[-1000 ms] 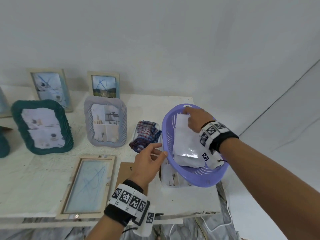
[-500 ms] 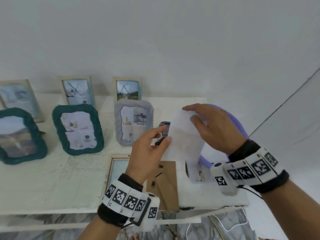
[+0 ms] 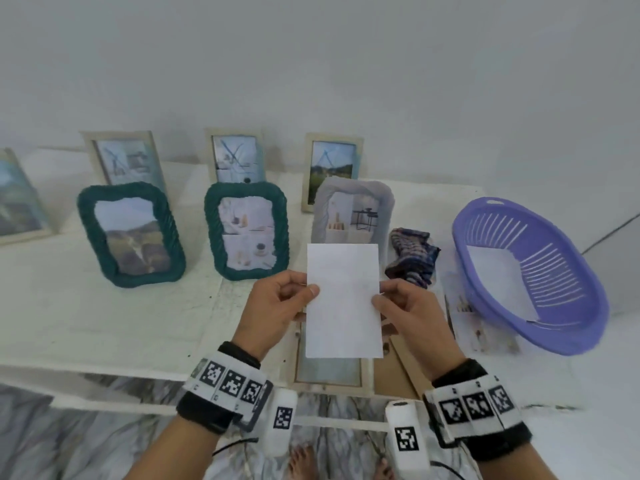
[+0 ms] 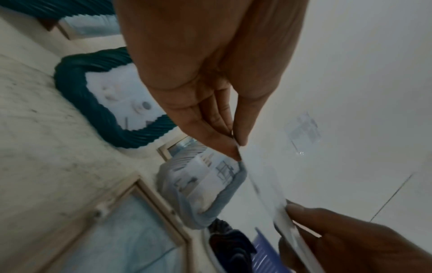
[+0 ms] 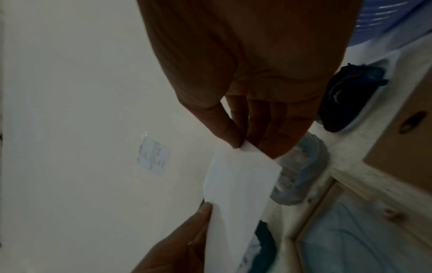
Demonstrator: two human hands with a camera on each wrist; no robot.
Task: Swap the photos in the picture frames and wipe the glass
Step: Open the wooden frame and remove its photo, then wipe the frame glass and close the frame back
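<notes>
A photo [image 3: 341, 299] is held upright with its blank white back toward me, above a pale wooden frame [image 3: 329, 374] lying flat at the table's front edge. My left hand [image 3: 310, 292] pinches the photo's left edge and my right hand [image 3: 377, 301] pinches its right edge. The left wrist view shows the left hand [image 4: 236, 146] with thumb and fingers on the sheet [image 4: 268, 184]. In the right wrist view the right hand [image 5: 243, 146] pinches the sheet [image 5: 238, 186]. A brown backing board [image 3: 398, 368] lies right of the flat frame. A checked cloth [image 3: 412, 258] is bunched beside it.
A purple basket [image 3: 585, 327] with another sheet [image 3: 495, 275] in it sits at the right, over loose photos [image 3: 474, 327]. Two teal frames [image 3: 131, 233] [image 3: 246, 230] and a grey frame [image 3: 353, 209] stand mid-table, with wooden frames [image 3: 235, 157] behind against the wall.
My right hand lifted a photo out of the basket and carried it left over the flat frame. My left hand came up and took its left edge. The basket is now off to the right.
</notes>
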